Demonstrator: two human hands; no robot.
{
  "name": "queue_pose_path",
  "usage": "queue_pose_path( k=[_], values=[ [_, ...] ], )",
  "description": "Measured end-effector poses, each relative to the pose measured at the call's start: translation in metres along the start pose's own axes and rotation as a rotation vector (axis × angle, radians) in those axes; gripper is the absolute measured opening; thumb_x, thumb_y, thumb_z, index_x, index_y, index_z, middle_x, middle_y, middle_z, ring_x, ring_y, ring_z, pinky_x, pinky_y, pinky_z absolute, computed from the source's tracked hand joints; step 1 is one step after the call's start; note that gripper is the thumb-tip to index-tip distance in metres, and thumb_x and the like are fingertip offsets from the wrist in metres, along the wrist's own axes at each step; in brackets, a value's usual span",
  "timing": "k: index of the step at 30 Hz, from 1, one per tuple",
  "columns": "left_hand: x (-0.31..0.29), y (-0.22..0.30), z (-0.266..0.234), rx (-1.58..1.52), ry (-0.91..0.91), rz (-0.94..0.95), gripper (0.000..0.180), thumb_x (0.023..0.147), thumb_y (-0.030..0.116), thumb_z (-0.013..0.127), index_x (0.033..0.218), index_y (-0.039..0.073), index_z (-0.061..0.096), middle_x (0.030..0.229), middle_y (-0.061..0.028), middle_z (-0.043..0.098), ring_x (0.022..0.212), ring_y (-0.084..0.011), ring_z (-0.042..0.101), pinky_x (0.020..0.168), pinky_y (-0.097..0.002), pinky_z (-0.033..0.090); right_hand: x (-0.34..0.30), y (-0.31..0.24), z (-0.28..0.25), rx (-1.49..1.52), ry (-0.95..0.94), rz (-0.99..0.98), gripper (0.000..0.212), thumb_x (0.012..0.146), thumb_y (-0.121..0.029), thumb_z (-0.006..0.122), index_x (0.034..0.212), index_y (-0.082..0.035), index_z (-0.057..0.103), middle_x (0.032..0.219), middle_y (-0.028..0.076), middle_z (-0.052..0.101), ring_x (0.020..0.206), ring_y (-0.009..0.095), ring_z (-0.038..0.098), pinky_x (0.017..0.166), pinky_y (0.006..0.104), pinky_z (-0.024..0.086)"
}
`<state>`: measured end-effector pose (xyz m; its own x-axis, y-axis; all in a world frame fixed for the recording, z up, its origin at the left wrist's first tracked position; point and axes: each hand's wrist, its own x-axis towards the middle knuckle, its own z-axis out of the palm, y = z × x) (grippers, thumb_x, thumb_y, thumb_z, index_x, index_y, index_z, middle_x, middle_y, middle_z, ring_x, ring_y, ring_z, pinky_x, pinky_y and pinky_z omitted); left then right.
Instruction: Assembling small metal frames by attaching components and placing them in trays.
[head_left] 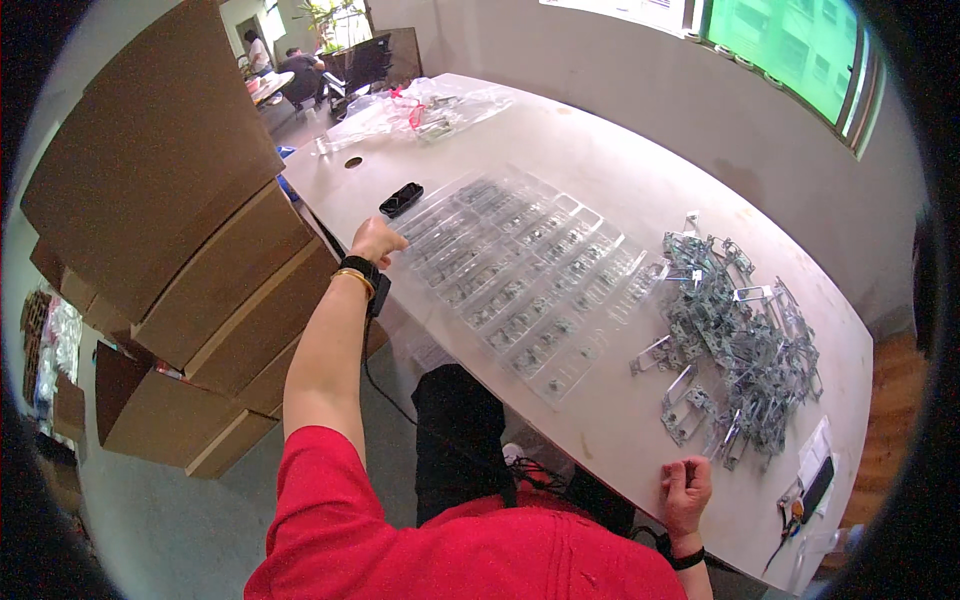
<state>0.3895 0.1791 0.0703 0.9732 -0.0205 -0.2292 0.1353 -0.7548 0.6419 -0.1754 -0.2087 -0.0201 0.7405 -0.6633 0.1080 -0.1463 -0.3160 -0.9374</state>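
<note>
A clear plastic tray [556, 388] with rows of compartments lies across the middle of the table, small grey metal parts in many of them. My left hand [378, 242] is stretched out to the tray's far left edge, fingers drawn together; whatever they pinch is too small or hidden. Just beyond that hand sits a black oblong object [402, 200]. My right hand [687, 492] rests by the table's near edge with fingers curled in, and its inside is hidden. Ahead of it spreads a tangled heap of grey metal brackets [745, 350].
Stacked cardboard boxes [230, 290] rise close on my left. Orange-handled pliers [797, 510] and a black object [818, 486] lie at the right end. Clear plastic bags [440, 110] cover the table's far end. A dark cable [385, 395] hangs at the near edge. Two people are in the background.
</note>
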Motion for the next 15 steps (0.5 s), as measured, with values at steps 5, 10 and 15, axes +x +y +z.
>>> queue_pose_path(
  k=[5, 10, 15],
  values=[
    [-0.005, 0.008, 0.002, 0.069, 0.013, -0.019, 0.043, 0.078, 0.02, 0.087, 0.103, -0.011, 0.07, 0.091, -0.0163, 0.073, 0.064, -0.0257, 0.072, 0.053, -0.0367, 0.061, -0.001, -0.004, 0.0, -0.022, -0.003, 0.018, 0.01, 0.107, -0.015, 0.062, 0.104, -0.008, 0.056, 0.087, 0.002, 0.068, 0.067, 0.006, 0.058, 0.062, 0.0223, 0.048],
    [-0.003, 0.0, 0.002, 0.055, 0.046, 0.014, 0.035, 0.078, 0.022, 0.087, 0.082, -0.006, 0.066, 0.072, -0.0129, 0.065, 0.055, -0.0241, 0.067, 0.045, -0.0383, 0.057, -0.003, -0.009, 0.003, -0.001, -0.007, 0.049, 0.01, 0.108, -0.015, 0.061, 0.105, -0.008, 0.056, 0.087, 0.002, 0.067, 0.067, 0.006, 0.058, 0.062, 0.0224, 0.048],
    [0.001, 0.006, 0.003, 0.155, 0.025, 0.054, 0.032, 0.08, 0.023, 0.075, 0.096, -0.005, 0.075, 0.088, -0.0197, 0.074, 0.072, -0.0292, 0.075, 0.062, -0.042, 0.06, -0.005, -0.009, 0.0, -0.04, 0.019, 0.009, 0.01, 0.108, -0.015, 0.061, 0.104, -0.008, 0.056, 0.085, 0.001, 0.067, 0.065, 0.006, 0.056, 0.06, 0.0223, 0.048]
  ],
)
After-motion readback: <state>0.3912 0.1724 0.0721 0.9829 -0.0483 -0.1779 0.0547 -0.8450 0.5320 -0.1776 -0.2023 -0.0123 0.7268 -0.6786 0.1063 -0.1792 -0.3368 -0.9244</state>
